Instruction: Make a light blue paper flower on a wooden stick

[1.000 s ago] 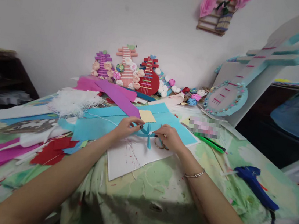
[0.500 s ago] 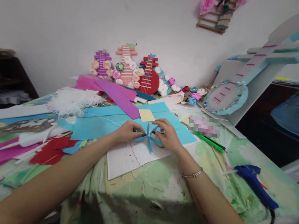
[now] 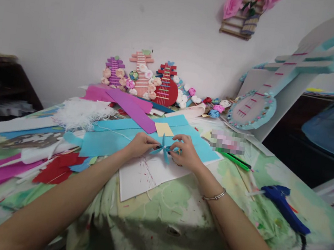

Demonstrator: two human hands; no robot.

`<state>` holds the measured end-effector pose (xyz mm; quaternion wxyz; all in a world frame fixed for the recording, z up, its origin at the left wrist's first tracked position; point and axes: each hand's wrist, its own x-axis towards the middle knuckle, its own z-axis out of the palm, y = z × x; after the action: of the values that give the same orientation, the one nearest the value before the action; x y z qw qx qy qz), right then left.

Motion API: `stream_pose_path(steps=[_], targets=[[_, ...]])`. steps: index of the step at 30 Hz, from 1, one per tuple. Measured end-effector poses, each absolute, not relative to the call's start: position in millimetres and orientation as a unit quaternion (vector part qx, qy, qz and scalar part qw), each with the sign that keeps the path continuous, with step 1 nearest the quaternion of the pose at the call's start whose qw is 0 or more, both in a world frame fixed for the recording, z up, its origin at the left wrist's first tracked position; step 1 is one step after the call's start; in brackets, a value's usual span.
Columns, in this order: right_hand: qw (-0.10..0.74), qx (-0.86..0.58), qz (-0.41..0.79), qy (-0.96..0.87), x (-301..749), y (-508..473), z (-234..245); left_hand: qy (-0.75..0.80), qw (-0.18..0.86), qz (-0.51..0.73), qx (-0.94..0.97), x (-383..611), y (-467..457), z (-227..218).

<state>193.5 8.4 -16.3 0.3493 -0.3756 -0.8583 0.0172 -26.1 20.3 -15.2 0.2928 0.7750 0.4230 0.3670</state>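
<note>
A small blue paper flower [image 3: 164, 147] with narrow pointed petals is held between both hands, above a white sheet [image 3: 137, 179]. My left hand [image 3: 141, 143] pinches a petal on its left side with thumb and forefinger. On the other side, the fingers of my right hand [image 3: 186, 153] are curled and closed on the right petals; a ring and a bracelet show on that arm. Blue paper [image 3: 105, 139] lies under and behind the hands. Just beyond the flower rests a pale yellow paper square [image 3: 163, 129].
A blue glue gun [image 3: 286, 208] and a green cutter [image 3: 235, 160] lie to the right. Purple paper strip [image 3: 132, 109], white shredded paper [image 3: 83, 113] and red scraps [image 3: 58, 165] lie left. Small craft lutes [image 3: 165, 89] lean against the wall; a large one [image 3: 254, 108] stands right.
The flower has turned and tilted between the fingers, so its petals point differently. My left hand has shifted slightly right, and the right-hand fingers have drawn a little closer together.
</note>
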Motion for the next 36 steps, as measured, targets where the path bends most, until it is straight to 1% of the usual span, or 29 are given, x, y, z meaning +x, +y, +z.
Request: stream_pose_path(steps=[4,6,10,12,15,17,19,21,24,29,32,35,36], targets=[[0.363,-0.363,0.015,-0.858,192.4,10.3,-18.9,0.436,0.327,0.362,0.756,-22.7,18.2,-11.6],[0.382,-0.352,0.014,-0.855,190.2,9.0,-19.2,0.448,0.380,0.359,0.725,-20.4,16.5,-10.0],[0.405,-0.330,0.009,-0.853,182.5,5.6,-21.4,0.445,0.521,0.371,0.626,-16.9,12.4,-9.7],[0.405,-0.325,0.011,-0.855,178.6,3.8,-22.4,0.432,0.553,0.375,0.606,-16.1,10.7,-10.5],[0.398,-0.316,0.027,-0.860,176.4,1.5,-20.3,0.416,0.560,0.391,0.601,-16.4,10.1,-10.9],[0.409,-0.323,0.042,-0.853,179.5,1.9,-16.9,0.417,0.556,0.412,0.589,-18.1,11.6,-10.4],[0.429,-0.358,0.049,-0.828,187.6,5.5,-13.6,0.432,0.542,0.439,0.572,-20.7,14.4,-9.5],[0.433,-0.439,0.040,-0.787,200.3,12.2,-11.3,0.448,0.518,0.475,0.552,-23.7,17.1,-8.2],[0.380,-0.591,0.006,-0.711,225.6,22.7,-8.1,0.436,0.526,0.517,0.515,-26.5,17.9,-4.9],[0.216,-0.795,-0.049,-0.564,274.5,21.7,10.4,0.443,0.558,0.528,0.461,-23.9,11.9,2.0],[0.117,-0.859,-0.020,-0.498,304.3,13.1,24.2,0.427,0.568,0.531,0.462,-22.0,12.0,1.5],[0.006,-0.863,0.017,-0.505,329.9,6.5,28.9,0.404,0.579,0.527,0.474,-21.3,15.5,-3.1],[-0.007,-0.856,0.010,-0.516,336.7,4.8,28.0,0.397,0.584,0.526,0.475,-21.1,16.6,-4.9]])
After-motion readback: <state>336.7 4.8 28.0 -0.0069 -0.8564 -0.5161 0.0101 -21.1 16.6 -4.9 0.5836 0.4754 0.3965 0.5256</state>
